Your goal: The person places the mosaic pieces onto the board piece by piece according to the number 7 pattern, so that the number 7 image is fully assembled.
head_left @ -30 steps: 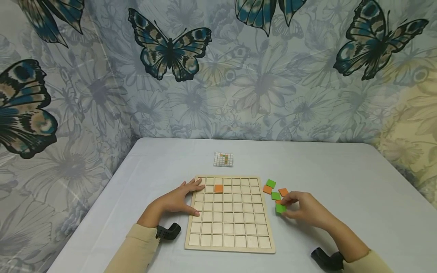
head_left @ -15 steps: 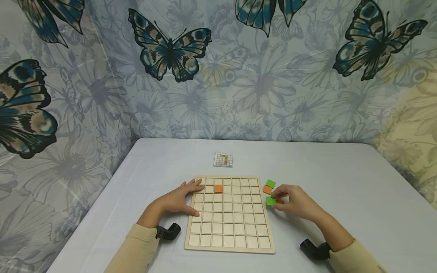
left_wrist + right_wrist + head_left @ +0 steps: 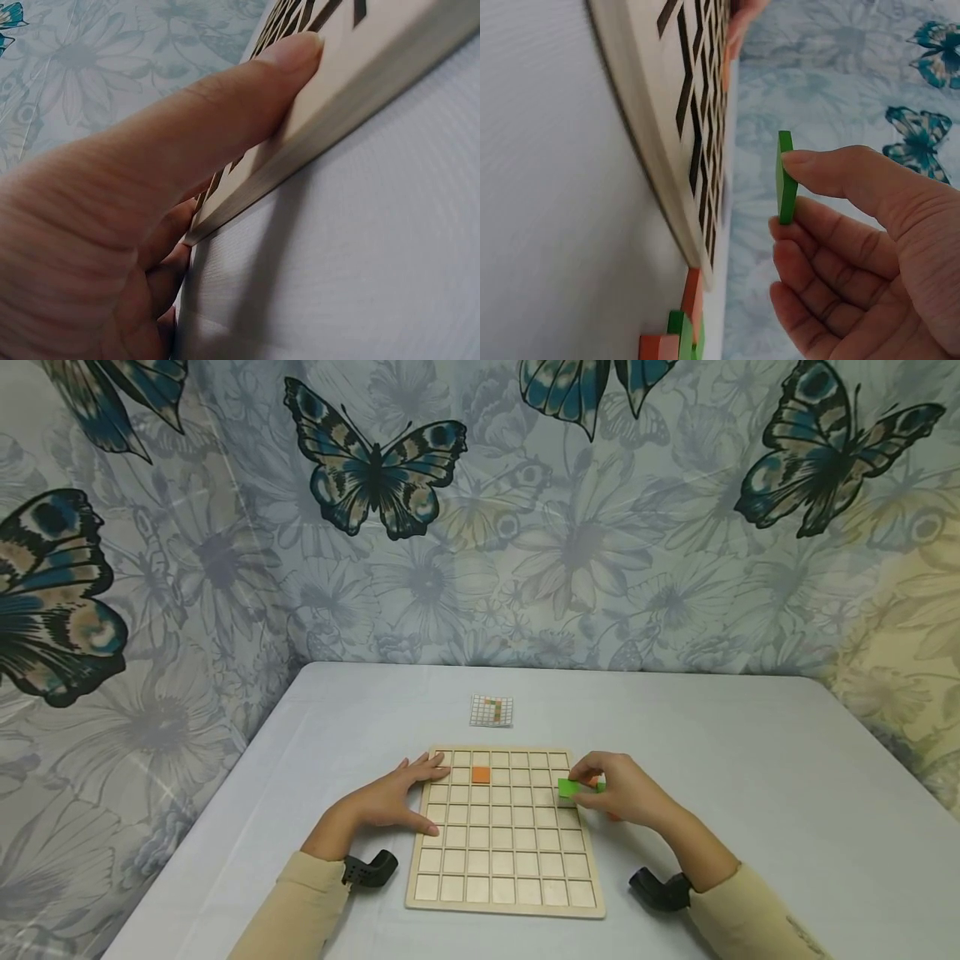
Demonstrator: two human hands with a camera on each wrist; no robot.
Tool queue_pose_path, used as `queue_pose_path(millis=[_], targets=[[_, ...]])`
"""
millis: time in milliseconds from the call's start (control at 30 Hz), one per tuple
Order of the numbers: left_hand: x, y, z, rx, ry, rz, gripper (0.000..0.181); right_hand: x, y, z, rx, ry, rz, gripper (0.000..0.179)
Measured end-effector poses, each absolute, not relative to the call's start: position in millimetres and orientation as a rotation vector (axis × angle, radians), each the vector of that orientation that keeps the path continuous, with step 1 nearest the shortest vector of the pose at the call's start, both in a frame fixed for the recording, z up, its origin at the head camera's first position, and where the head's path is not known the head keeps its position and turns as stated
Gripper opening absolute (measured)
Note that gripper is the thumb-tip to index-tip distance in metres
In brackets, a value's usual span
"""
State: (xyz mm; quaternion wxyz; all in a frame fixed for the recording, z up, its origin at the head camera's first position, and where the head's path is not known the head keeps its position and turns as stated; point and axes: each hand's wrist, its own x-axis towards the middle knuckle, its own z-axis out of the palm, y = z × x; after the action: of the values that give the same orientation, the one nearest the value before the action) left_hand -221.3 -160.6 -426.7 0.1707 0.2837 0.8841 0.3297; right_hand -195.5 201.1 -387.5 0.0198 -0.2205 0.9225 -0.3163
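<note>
The right hand (image 3: 621, 787) pinches a green tile (image 3: 566, 787) over the right edge of the wooden grid board (image 3: 505, 909), most cells (image 3: 478, 837) lying leftward.

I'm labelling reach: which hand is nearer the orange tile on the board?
Left. The left hand rests on the board, left of the orange tile; the right hand, pinching a green tile, is farther off, to the right.

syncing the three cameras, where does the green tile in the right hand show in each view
Head: the green tile is right of centre, below the middle, in the right hand.
Left wrist: not in it.
Right wrist: nearly edge-on, just right of centre.
Shared landmark: the wooden board.
</note>
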Motion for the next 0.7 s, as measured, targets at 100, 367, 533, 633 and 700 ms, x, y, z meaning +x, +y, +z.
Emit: queue_pose_path(millis=[100, 367, 533, 633, 700], targets=[[-221.2, -160.2, -426.3, 0.797, 2.511, 0.934, 0.089, -198.8, 195.9, -387.2, -0.681, 2.861, -0.986, 0.018], [-220.5, -159.9, -425.3, 0.766, 2.518, 0.925, 0.089, -208.1, 177.4, -384.9, -0.727, 2.843, -1.02, 0.019], [-220.5, -160.1, -424.8, 0.78, 2.514, 0.929, 0.089, -214.5, 165.0, -384.1, -0.763, 2.828, -1.027, 0.019], [-220.6, -160.0, -424.5, 0.788, 2.511, 0.932, 0.089, -217.6, 158.6, -384.3, -0.757, 2.807, -1.032, 0.019], [-220.6, -159.9, -424.4, 0.793, 2.511, 0.93, 0.089, -219.4, 155.0, -384.7, -0.754, 2.798, -1.026, 0.019]])
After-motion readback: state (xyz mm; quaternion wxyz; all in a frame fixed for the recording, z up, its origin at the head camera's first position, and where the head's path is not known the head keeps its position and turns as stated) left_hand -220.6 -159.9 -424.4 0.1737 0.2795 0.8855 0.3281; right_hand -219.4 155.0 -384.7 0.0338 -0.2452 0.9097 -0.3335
